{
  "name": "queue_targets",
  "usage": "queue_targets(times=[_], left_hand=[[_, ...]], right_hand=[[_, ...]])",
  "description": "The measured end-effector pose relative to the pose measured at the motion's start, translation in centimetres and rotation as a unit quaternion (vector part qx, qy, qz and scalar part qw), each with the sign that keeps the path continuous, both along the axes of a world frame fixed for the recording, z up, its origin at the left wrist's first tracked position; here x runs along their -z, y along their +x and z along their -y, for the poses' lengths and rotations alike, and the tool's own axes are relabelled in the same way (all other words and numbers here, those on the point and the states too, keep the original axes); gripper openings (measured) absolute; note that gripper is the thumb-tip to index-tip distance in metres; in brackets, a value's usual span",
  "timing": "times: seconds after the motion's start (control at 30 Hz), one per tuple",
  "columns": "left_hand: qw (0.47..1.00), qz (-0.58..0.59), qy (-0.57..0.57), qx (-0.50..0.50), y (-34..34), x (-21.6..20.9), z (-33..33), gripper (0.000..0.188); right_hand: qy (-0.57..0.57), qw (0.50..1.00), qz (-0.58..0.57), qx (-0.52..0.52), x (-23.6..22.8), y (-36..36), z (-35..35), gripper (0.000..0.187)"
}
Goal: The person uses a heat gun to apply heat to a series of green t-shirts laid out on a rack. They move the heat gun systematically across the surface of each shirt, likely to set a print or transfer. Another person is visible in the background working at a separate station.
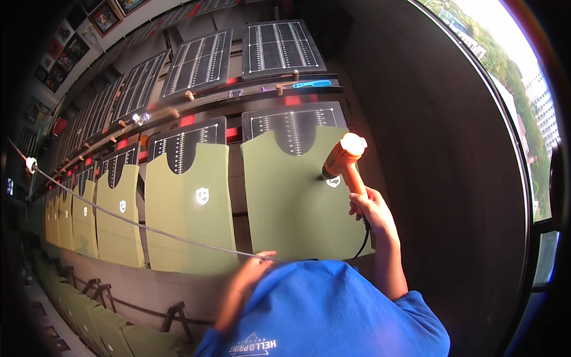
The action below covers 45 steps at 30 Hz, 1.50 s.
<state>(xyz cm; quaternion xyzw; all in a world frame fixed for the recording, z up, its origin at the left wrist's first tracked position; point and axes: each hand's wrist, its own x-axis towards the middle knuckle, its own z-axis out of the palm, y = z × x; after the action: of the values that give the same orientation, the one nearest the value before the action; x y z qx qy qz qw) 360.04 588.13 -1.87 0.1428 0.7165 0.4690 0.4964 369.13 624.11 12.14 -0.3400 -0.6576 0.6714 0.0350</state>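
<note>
Head view: right hand (373,209) around heat gun (345,159)

Orange heat gun (344,159) — nozzle on green shirt (297,202)

Blue short-sleeved shirt, white printed mark on front, bare forearms

The lower edge of the nearest green shirt (291,202) is covered by the person's blue shoulder (333,309). The left hand (253,271) is partly behind that shoulder; its fingers cannot be made out. The orange heat gun (345,163) hides part of the white chest print (333,181). Farther shirts (62,217) fade into blur leftward. Framed pictures (104,18) are cut by the rim.
</note>
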Motion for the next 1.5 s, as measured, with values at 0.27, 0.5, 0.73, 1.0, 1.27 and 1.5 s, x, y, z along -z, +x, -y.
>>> queue_targets(times=[0.27,0.5,0.73,1.0,1.27,1.5], left_hand=[[0.930,-0.300,-0.078,-0.199,-3.0,0.8,2.4,0.020],[0.882,-0.371,-0.151,-0.249,-4.7,0.3,2.9,0.021],[0.833,-0.492,-0.124,-0.219,-4.5,3.0,2.2,0.018],[0.784,-0.566,-0.154,-0.204,-4.5,4.2,1.5,0.017],[0.778,-0.574,-0.145,-0.209,-4.7,4.1,1.4,0.017],[0.781,-0.572,-0.127,-0.216,-4.6,3.9,1.6,0.016]], right_hand=[[0.003,1.000,-0.001,-0.005,0.2,-0.5,0.1,0.021],[-0.004,1.000,-0.005,0.018,0.1,0.0,0.1,0.020],[0.014,0.999,0.015,0.033,-0.5,0.6,1.0,0.023],[0.016,0.999,0.018,0.037,-0.4,0.7,2.5,0.021],[0.027,0.999,0.028,0.019,-0.4,1.1,2.6,0.025],[0.027,0.999,0.024,0.014,-0.8,2.1,2.5,0.024]])
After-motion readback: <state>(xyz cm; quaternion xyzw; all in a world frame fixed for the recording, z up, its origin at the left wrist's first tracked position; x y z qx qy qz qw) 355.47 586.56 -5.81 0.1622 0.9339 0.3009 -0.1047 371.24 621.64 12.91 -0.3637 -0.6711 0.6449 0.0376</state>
